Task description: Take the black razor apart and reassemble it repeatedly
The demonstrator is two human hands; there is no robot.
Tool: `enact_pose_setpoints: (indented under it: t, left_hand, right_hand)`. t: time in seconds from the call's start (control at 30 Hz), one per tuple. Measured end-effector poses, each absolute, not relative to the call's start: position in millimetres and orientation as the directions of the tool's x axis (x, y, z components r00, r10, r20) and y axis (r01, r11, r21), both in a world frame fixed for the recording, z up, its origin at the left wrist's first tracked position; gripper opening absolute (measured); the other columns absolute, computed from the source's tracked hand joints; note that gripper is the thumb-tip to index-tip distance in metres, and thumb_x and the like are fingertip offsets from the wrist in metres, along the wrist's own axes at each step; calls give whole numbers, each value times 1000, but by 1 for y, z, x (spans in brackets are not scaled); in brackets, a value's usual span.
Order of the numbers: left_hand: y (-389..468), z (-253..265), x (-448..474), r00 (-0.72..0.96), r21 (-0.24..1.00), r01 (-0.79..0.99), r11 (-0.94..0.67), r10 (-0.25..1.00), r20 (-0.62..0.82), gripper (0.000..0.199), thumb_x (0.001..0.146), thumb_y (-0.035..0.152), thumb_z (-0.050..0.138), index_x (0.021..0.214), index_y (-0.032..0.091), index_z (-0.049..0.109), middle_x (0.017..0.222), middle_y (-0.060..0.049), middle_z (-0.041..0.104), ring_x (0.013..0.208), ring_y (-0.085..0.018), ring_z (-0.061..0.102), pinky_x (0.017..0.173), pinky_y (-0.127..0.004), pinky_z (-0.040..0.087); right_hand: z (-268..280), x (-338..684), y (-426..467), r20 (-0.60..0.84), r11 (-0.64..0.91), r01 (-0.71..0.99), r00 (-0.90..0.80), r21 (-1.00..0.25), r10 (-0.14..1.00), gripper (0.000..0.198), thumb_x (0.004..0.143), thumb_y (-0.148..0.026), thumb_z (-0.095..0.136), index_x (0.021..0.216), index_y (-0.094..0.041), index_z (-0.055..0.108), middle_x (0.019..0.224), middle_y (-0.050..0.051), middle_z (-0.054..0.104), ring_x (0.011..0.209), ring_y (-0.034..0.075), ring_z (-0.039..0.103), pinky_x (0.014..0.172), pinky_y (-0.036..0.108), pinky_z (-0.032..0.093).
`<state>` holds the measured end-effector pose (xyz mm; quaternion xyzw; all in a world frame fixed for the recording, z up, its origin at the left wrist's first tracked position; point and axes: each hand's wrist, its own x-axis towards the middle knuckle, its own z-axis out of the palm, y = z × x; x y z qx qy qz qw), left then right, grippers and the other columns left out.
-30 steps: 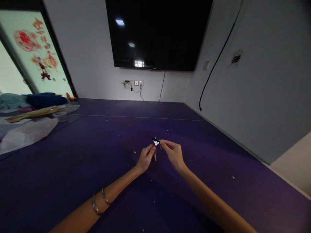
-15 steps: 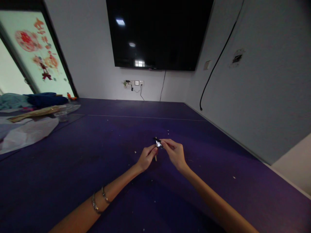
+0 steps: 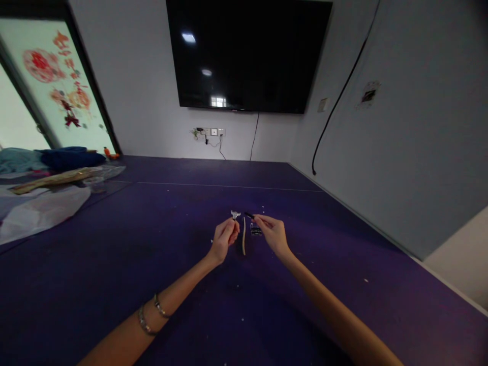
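My left hand [image 3: 224,238] is closed, thumb on top, around a small shiny silver piece with a forked, wing-like top [image 3: 235,214]. Pinched between the fingertips of my right hand [image 3: 273,232] is a short thin black stick [image 3: 249,215], its tip pointing up and left towards the silver piece. The two held things are apart. Between my hands a thin beige strip [image 3: 244,239] lies lengthwise on the purple surface [image 3: 183,310]. A small dark item with a glossy, see-through look [image 3: 255,230] lies just left of my right fingers; its kind is unclear.
White plastic sheeting [image 3: 49,211], a tan flattened wrapper [image 3: 57,180] and a dark blue cloth [image 3: 72,158] lie at the left. Small white scraps dot the surface. A wall stands along the right, with a black cable [image 3: 335,107] hanging down. A large television [image 3: 251,56] hangs ahead.
My hands have moved apart; before, they met at the silver piece. The left has shifted left and up with it. The black stick, beige strip and dark glossy item now show more clearly.
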<state>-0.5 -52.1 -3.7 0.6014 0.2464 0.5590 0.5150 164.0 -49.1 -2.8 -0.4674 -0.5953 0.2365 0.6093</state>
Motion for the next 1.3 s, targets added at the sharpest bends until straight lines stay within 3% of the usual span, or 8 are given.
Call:
enact_pose_setpoints:
  t: [0.13,0.23,0.33,0.4,0.63,0.8,0.97,1.3]
  left_hand:
    - [-38,10,-10,202,872,-395,-289,899,389,37,83,51,47,69,17,48,46,8,31,37,-5,25,35,-17,17]
    - [-33,23,-18,170,864,-415,-286,908,382,37,81,52,48,69,17,48,45,8,31,35,-4,26,32,-16,19]
    - [-30,30,-25,143,860,-419,-292,914,380,38,80,53,49,68,17,48,44,8,31,33,-4,26,31,-15,19]
    - [-28,32,-28,137,857,-428,-288,916,376,38,80,53,50,68,17,48,43,9,31,32,-3,26,30,-15,19]
    - [-22,28,-32,144,868,-415,-272,923,358,39,80,53,50,67,17,48,43,9,33,31,-3,26,29,-14,18]
    - [-22,25,-29,193,891,-386,-240,923,332,39,80,54,50,69,16,49,44,9,33,31,-3,26,29,-15,19]
    - [-19,18,-26,220,920,-330,-212,930,293,38,80,53,48,69,16,51,45,9,33,32,-4,27,30,-15,20]
    - [-12,1,-18,243,954,-229,-193,938,248,29,81,41,43,84,16,57,56,5,43,42,-7,41,39,-17,34]
  right_hand:
    - [-19,151,-13,593,467,604,12,-646,805,24,84,-29,51,92,-19,71,91,6,71,87,19,62,81,31,45]
    - [-26,134,6,525,407,826,-163,-391,836,26,88,-25,45,95,-20,69,92,6,70,92,18,57,82,30,39]
    - [-32,117,18,404,356,924,-275,-140,873,29,91,-24,39,94,-20,68,94,7,68,96,20,53,83,32,34]
    - [-35,110,23,362,360,931,-313,-68,878,30,92,-23,38,93,-20,67,96,8,67,99,20,50,85,34,30]
    - [-34,106,23,313,392,920,-370,-7,875,28,91,-28,40,100,-23,66,107,8,61,106,23,43,88,38,28]
    - [-21,115,16,334,318,946,-281,-63,900,31,91,-34,39,100,-22,65,108,8,61,103,21,50,81,31,38]
    - [-7,124,2,148,71,988,-51,-138,988,36,88,-41,41,100,-16,65,97,14,66,88,24,63,71,32,46]
    - [-19,120,-32,-38,34,980,-43,-197,998,36,81,-35,49,101,-10,67,98,23,67,91,33,64,72,42,49]
